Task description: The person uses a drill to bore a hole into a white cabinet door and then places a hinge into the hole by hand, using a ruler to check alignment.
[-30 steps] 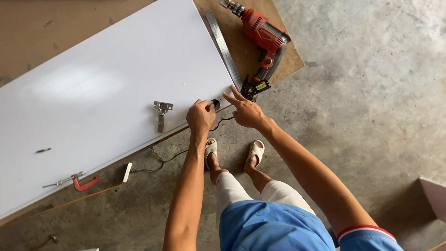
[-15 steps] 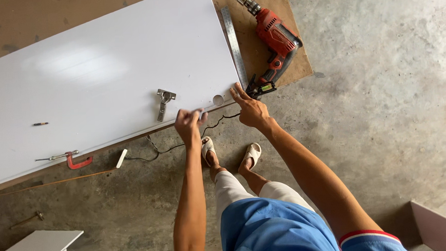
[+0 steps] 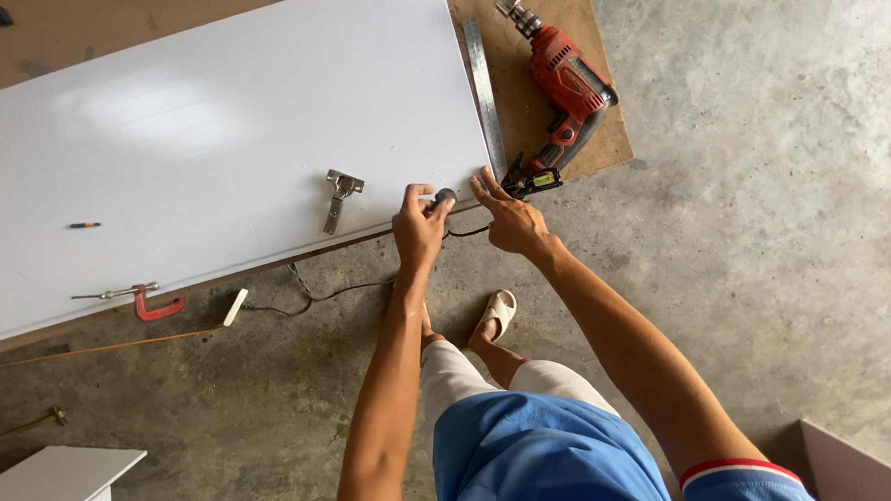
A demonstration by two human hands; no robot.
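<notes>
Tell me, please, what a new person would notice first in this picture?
First comes the large white panel, which lies across most of the upper left. Next, the red power drill rests on the brown board at the panel's right end, beside a steel ruler. At the panel's near edge, the left hand pinches a small round dark part, and the right hand rests at the corner.

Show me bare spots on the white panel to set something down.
The white panel is bare across its whole far stretch, above the hinge and the small bit. Crowded: the near right corner, where the left hand pinches a small round part, the right hand rests, and the ruler and drill lie alongside.
</notes>
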